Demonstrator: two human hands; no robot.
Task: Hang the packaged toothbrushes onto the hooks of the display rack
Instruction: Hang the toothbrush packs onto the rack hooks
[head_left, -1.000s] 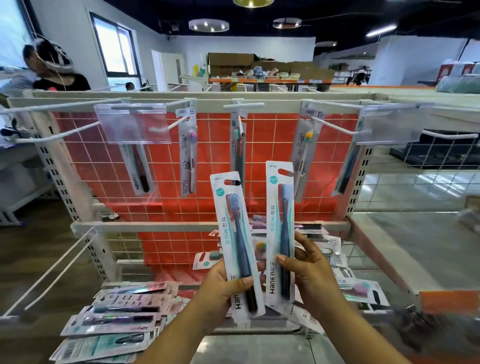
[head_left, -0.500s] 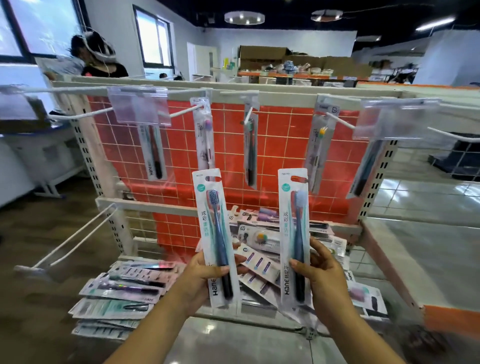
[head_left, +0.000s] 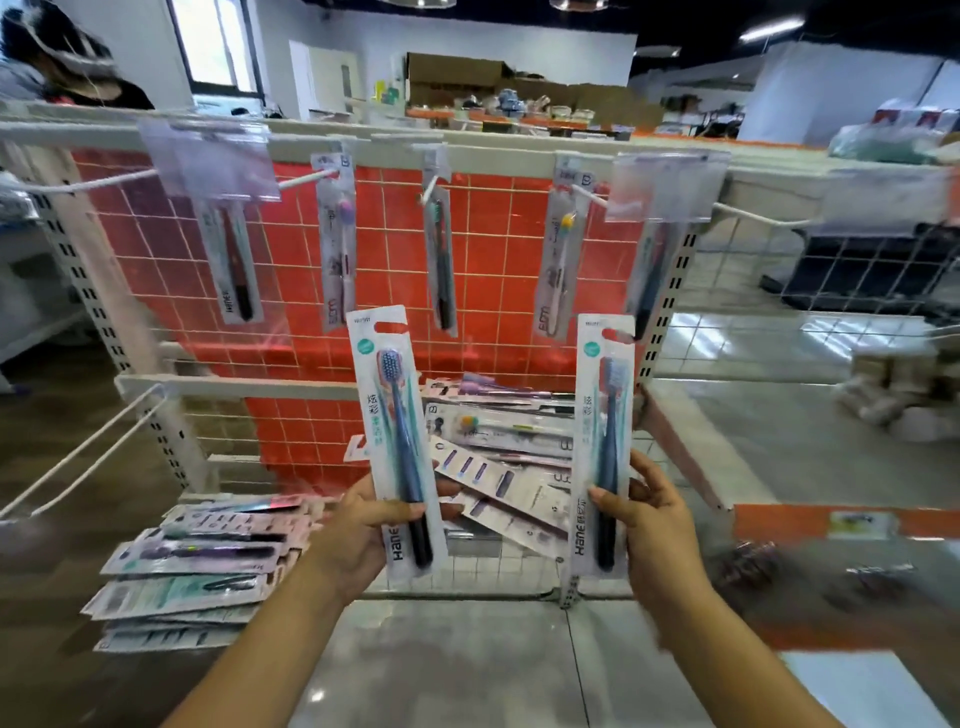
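1. Packaged toothbrushes held up: two. The left hand (head_left: 363, 525) grips the lower part of one pack (head_left: 396, 441), thumb across its front, and the right hand (head_left: 652, 525) grips the other pack (head_left: 602, 447) the same way. Both packs stand upright, well apart from each other, in front of the display rack (head_left: 488, 249) and below its hooks.
2. Packs already hanging on the top row: five, I count. From left to right, a dark brush (head_left: 236, 265), a purple-headed one (head_left: 337, 244), a dark green one (head_left: 440, 260), a yellow-headed one (head_left: 561, 254) and a dark one (head_left: 652, 270) that is partly hidden behind a clear label holder.
3. Hooks: the white hook (head_left: 306, 177) carrying the purple-headed pack juts forward; blur makes the rest hard to count.
4. Loose packs: one heap (head_left: 509, 452) lies on the lower shelf between the hands, and a second stack (head_left: 197, 566) sits at lower left.
5. A person (head_left: 62, 62) is behind the rack, top left.
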